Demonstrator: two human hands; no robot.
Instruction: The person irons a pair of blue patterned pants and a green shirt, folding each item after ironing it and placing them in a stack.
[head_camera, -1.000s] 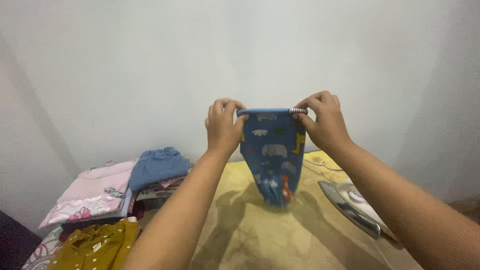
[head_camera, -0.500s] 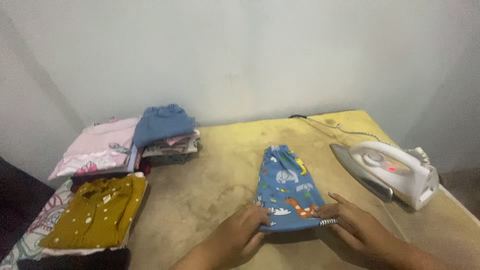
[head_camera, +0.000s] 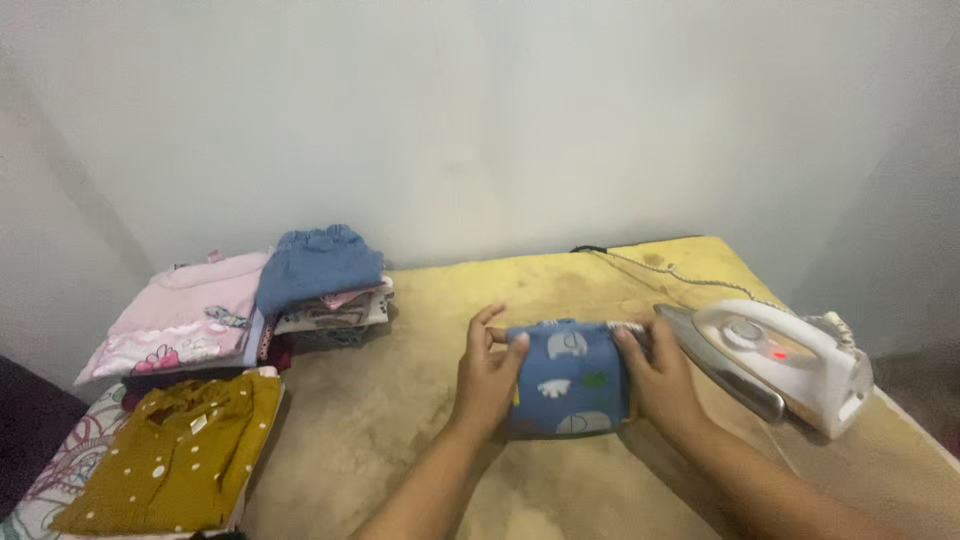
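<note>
Lying folded on the yellow-covered worktop (head_camera: 420, 420), the small blue garment (head_camera: 570, 385) printed with animals looks light, soft and floppy, so it should handle best taken by its folded side edges, where the layers stay together. The left hand (head_camera: 487, 375) and right hand (head_camera: 660, 380) flank it, each grip closed lightly on an edge, fingers over the top and the cloth between them. A white iron (head_camera: 790, 360) stands just beside the right hand; folded clothes (head_camera: 320, 275) lie well apart.

Plain white wall (head_camera: 480, 110) fills twelve o'clock; a yellow padded table (head_camera: 400, 420) spreads below, dimly lit, shadowed at nine.
</note>
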